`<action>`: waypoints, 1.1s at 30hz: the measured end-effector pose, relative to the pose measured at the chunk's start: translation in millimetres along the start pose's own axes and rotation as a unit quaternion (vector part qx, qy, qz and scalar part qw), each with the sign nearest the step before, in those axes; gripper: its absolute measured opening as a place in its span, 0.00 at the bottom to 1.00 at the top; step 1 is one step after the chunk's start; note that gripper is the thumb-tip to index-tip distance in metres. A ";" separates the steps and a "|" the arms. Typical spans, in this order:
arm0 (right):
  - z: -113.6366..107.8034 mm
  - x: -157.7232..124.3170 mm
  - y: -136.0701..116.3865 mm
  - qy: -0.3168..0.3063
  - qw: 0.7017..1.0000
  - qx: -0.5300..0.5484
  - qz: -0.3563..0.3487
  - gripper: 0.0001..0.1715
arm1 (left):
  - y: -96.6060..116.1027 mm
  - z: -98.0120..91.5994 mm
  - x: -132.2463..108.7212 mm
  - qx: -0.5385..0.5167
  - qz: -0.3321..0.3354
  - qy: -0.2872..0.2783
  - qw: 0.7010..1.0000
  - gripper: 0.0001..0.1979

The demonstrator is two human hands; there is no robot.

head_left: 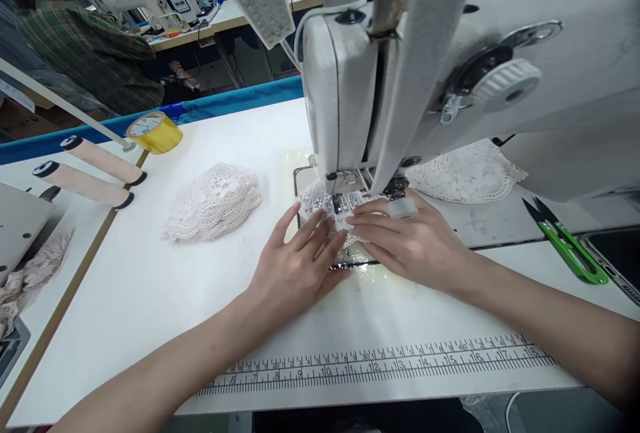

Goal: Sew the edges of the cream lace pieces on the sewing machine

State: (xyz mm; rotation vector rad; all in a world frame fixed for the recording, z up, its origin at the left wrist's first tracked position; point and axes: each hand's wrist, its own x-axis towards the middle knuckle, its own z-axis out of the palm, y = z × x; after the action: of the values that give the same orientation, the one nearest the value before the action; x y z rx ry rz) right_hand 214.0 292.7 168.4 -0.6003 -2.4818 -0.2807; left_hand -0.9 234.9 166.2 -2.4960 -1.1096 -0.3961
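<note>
A piece of white lace (320, 197) lies under the presser foot (337, 204) of a white sewing machine (345, 86). My left hand (295, 256) rests on the near left part of the lace, fingers spread and pointing at the foot. From the right, my right hand (413, 236) lies on the same lace with its fingers stretched out flat. A pale band (403, 207) is wrapped round one of its fingers. Part of the lace is hidden under the fingers and the machine head.
Stacked lace pieces (215, 203) lie to the left, more lace (467, 172) behind my right hand. Green thread snips (570, 246) and a phone (615, 256) are at right. Yellow tape (154, 132) and thread cones (83, 184) stand left. A person (90, 53) sits beyond.
</note>
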 end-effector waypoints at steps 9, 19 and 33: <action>9.7 3.7 5.1 -0.010 0.996 -0.083 0.039 0.17 | -12.1 6.9 7.2 -0.029 -0.023 0.000 0.999 0.22; 7.2 -0.7 -0.4 -0.010 0.997 -0.072 0.008 0.13 | -7.1 5.2 2.5 -0.012 0.000 0.043 0.999 0.16; 7.5 -3.1 0.3 -0.025 0.998 -0.056 0.021 0.14 | -10.3 6.9 4.9 -0.056 -0.018 0.035 0.998 0.15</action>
State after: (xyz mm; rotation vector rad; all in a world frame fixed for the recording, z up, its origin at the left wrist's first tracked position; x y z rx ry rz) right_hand 212.9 294.3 160.6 -0.7136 -2.5105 -0.3940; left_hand -4.9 247.6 164.4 -2.5412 -1.1353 -0.5657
